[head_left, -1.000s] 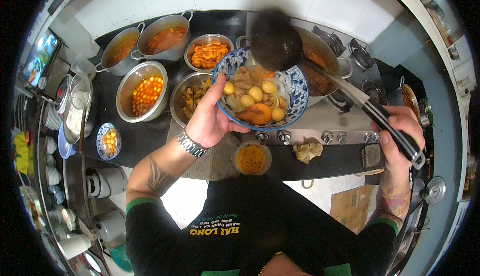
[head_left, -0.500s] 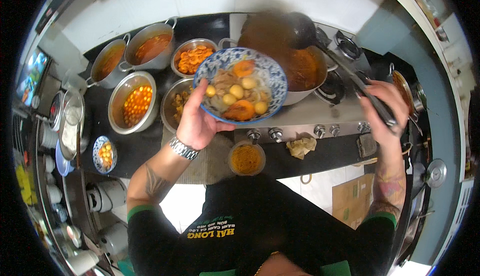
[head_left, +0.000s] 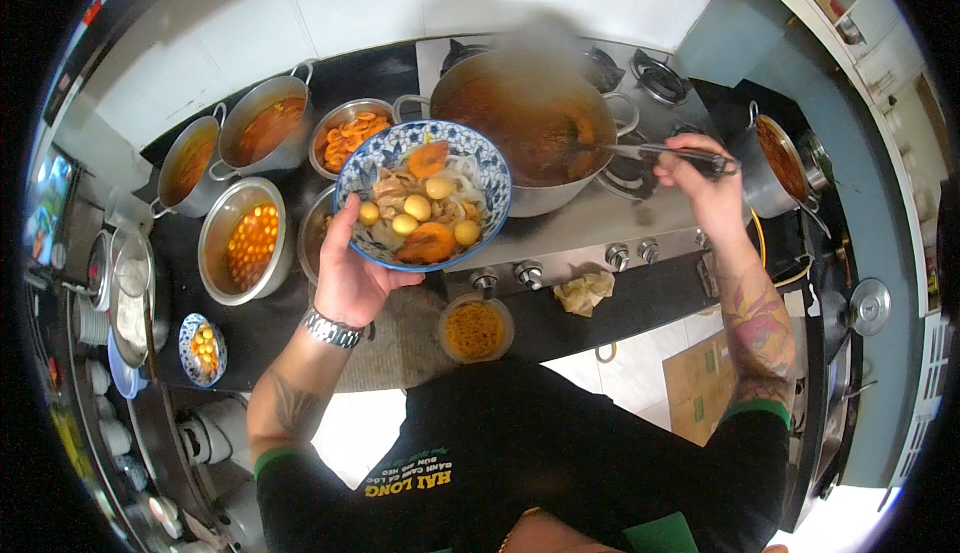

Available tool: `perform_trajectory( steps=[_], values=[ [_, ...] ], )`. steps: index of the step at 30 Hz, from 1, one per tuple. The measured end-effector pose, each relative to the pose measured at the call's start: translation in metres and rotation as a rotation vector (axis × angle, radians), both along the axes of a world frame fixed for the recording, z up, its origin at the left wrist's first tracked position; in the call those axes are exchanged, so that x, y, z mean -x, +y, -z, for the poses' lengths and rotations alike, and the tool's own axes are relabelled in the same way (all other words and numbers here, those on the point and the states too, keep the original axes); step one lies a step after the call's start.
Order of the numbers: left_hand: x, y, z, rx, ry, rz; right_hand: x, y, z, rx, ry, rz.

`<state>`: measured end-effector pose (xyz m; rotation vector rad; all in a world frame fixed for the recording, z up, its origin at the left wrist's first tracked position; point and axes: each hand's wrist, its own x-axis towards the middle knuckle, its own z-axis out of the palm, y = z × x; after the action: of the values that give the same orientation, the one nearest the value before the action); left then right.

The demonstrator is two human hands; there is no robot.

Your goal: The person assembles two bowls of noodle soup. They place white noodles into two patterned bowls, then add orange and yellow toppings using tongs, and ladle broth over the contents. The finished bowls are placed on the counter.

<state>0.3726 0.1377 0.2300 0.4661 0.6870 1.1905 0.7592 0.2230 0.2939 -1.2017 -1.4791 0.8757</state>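
My left hand is closed on the edge of a blue-and-white patterned bowl, thumb over its rim and fingers underneath. White noodles, pieces of meat, several small yellowish eggs and orange slices lie in the bowl. Beyond and to the right of it, a large steaming pot of red-brown broth stands on the stove. My right hand grips the handle of a ladle over the pot's right rim. The ladle's head is down in the broth and cannot be made out.
A metal bowl of eggs in orange liquid stands left, near two pots and a bowl of orange pieces. A tub of yellow-orange contents and a crumpled cloth or paper lie at the counter's front. Another pot stands right.
The ladle has come down from above the pot into the broth, my right hand moving left with it. The view has shifted; the bowl stays in my left hand.
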Motion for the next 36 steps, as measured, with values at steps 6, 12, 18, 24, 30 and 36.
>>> perform_trajectory(
  steps=[6,12,18,24,30,36],
  values=[
    [-0.001,0.001,0.0,-0.009,0.025,0.013,-0.011,0.001,-0.026,-0.011,0.101,0.132],
    [-0.005,0.009,0.0,-0.018,0.021,0.053,-0.006,-0.009,-0.054,-0.069,0.165,0.132],
    [-0.01,0.011,0.002,0.017,0.027,-0.006,0.005,-0.028,-0.089,-0.153,0.213,0.036],
    [-0.011,0.006,0.008,-0.042,-0.015,0.027,0.021,-0.051,-0.094,-0.121,0.209,-0.065],
    [-0.012,-0.018,0.008,-0.068,-0.047,-0.022,0.043,-0.072,-0.061,-0.212,0.164,-0.275],
    [-0.007,-0.07,0.002,-0.157,-0.092,-0.106,0.041,-0.084,-0.057,-0.556,-0.21,-0.454]
  ],
)
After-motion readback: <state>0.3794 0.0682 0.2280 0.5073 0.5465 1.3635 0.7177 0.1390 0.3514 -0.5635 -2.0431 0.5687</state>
